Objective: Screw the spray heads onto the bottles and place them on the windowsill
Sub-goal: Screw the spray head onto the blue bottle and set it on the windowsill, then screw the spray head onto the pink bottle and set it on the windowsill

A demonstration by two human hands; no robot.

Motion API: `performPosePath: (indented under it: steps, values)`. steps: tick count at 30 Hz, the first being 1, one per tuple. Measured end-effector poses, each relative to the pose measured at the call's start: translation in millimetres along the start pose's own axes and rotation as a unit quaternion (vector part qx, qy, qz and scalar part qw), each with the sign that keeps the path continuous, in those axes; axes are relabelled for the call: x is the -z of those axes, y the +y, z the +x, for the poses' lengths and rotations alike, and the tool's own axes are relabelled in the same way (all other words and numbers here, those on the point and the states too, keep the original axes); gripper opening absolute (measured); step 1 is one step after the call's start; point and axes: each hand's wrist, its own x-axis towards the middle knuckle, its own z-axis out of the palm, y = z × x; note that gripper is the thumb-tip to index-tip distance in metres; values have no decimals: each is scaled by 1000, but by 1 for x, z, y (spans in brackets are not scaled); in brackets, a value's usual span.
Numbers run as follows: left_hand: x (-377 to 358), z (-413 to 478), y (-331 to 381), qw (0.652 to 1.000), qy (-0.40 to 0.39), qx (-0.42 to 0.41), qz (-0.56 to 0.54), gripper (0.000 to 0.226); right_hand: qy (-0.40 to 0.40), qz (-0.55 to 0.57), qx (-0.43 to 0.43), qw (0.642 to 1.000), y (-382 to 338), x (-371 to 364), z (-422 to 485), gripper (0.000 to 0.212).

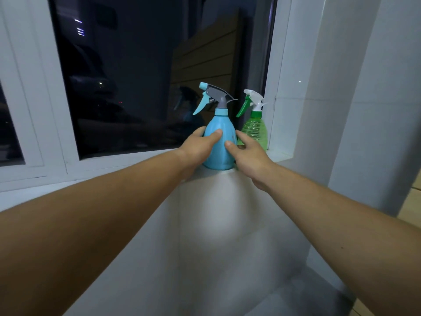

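Observation:
A blue spray bottle [218,151] stands upright on the white windowsill [136,159], with a grey and light-blue spray head [213,96] screwed on, nozzle pointing left. My left hand [200,144] wraps its left side, thumb on the front. My right hand [248,153] holds its right side, thumb also on the front. Just behind and to the right stands a clear green bottle [256,132] with a white and green spray head [251,101], close to the window's right frame.
Dark window glass [141,76] rises right behind the bottles. A white wall corner [319,99] closes off the sill on the right. Below the sill is a white tiled wall [205,236]. The sill runs on to the left.

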Motion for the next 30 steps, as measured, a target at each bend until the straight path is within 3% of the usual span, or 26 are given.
performPosePath:
  steps: [4,8,10,14,18,21,26,28,30]
  values:
    - [1,0,3,1000,4,9,11,53,-3,4,-2,1000,-1,-1,1,59]
    - [3,-5,7,998,23,44,35,84,10,-15,-19,1000,-2,4,-5,69]
    - [5,-16,10,996,43,51,51,88,25,-28,-14,999,-1,10,-14,67]
    - [4,-62,8,995,73,7,65,72,59,-32,-23,997,13,23,-54,56]
    - [1,-110,-22,999,39,12,-18,39,68,-5,-79,994,56,28,-114,39]
    - [-9,-141,-73,996,-46,71,-30,31,14,0,-134,991,101,23,-164,28]
    - [-35,-198,-189,958,-141,249,-28,19,-86,-38,-224,970,180,6,-244,33]
    - [-42,-223,-235,944,-141,297,0,25,-121,-55,-258,957,212,-2,-272,33]
    - [-45,-244,-270,934,-150,322,37,46,-138,-60,-286,946,238,-11,-291,31]
